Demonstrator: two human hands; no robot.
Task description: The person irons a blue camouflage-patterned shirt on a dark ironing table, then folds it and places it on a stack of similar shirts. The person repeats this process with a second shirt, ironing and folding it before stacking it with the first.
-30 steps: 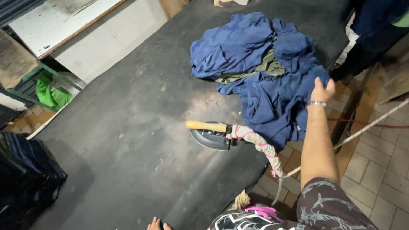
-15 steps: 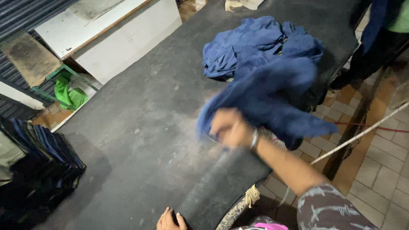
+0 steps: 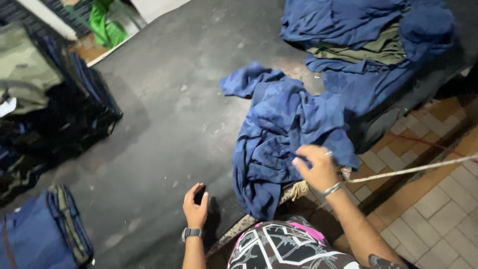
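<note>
Garment, blue, crumpled (image 3: 286, 134): laid in a loose heap on the dark worktable (image 3: 164, 124), near the front edge, with part of it hanging over that edge toward the person. Its long axis is seen to run from the far side of the table, where a sleeve-like end is spread toward the left, down to the near edge, where the lowest folds droop. Right hand (image 3: 316, 167): placed at the garment's lower right margin, fingers curled over or into the cloth; contact is evident, though whether a fold is actually pinched cannot be told, since the fingertips are turned away from the camera. A bracelet is worn at that wrist. Left hand (image 3: 195, 206): rested on the table surface to the left of the garment, clearly apart from the cloth, fingers loosely bent and nothing held; a wristwatch is worn. Nearer hand: the right, by a wide margin; the garment lies ahead of it and to its left, and to the right of the left hand. Adjacent items: a larger pile of blue and olive clothing (image 3: 368, 45) at the far right of the table, just beside the garment's upper end; stacks of folded dark garments (image 3: 45, 234) at the left; a cord (image 3: 413, 169) stretched over the tiled floor (image 3: 438, 209) on the right.
</note>
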